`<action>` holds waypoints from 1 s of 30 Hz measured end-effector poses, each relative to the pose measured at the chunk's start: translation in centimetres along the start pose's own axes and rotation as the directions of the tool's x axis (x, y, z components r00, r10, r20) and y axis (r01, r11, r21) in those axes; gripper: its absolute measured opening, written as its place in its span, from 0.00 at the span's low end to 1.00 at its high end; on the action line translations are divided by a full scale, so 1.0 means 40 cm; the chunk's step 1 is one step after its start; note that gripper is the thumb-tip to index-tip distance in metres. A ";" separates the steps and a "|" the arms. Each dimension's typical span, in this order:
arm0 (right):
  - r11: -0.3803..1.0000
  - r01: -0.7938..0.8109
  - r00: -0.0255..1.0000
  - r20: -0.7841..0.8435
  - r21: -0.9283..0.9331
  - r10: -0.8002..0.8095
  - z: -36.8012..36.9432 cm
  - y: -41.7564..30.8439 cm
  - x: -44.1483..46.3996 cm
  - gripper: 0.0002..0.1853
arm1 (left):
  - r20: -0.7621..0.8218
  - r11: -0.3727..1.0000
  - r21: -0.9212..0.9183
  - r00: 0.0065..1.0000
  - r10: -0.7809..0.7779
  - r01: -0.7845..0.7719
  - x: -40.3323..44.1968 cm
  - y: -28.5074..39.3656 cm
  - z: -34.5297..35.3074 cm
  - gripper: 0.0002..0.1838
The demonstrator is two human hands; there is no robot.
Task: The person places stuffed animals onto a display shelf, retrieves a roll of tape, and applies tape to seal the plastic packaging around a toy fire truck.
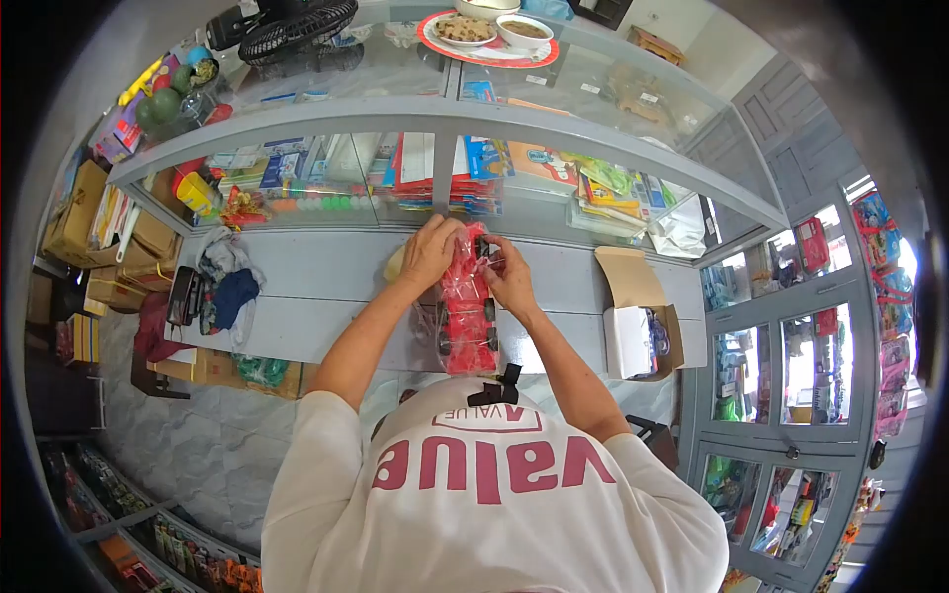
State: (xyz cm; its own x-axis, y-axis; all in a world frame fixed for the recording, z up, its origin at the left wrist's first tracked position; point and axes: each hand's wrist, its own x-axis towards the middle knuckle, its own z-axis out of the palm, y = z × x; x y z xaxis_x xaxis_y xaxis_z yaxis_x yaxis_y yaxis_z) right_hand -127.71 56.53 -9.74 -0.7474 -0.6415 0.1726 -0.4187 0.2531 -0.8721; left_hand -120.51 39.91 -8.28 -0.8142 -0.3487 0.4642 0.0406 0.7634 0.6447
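A red toy truck (467,314) with black wheels lies lengthwise on the grey counter in front of me, wrapped in clear plastic. My left hand (432,249) grips its far end from the left, fingers curled over the wrapping. On the other side, my right hand (509,279) pinches at the plastic beside a far wheel, thumb and fingertips close together. Some of the loose plastic hangs to the left of the truck. A pale round thing is partly hidden behind my left wrist.
A glass display case (435,109) stands behind the counter (563,287). An open cardboard box (638,296) sits to the right; bundled cloth (229,282) lies left. A red-rimmed plate (435,47) with food and a black fan (297,30) rest on the case.
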 end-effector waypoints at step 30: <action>0.793 0.390 0.895 0.395 -0.468 -0.207 -0.079 -0.161 -0.286 0.04 | 0.294 0.916 0.359 0.953 0.072 -0.180 -0.030 0.031 -0.025 0.17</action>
State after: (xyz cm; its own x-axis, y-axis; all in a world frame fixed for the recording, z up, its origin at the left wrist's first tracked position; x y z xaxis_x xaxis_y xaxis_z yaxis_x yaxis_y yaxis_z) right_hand -118.09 64.52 -4.63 -0.3782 -0.9128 0.1539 -0.8649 0.2892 -0.4101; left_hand -118.93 40.72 -7.44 -0.9433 -0.1176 0.3103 -0.0243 0.9571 0.2889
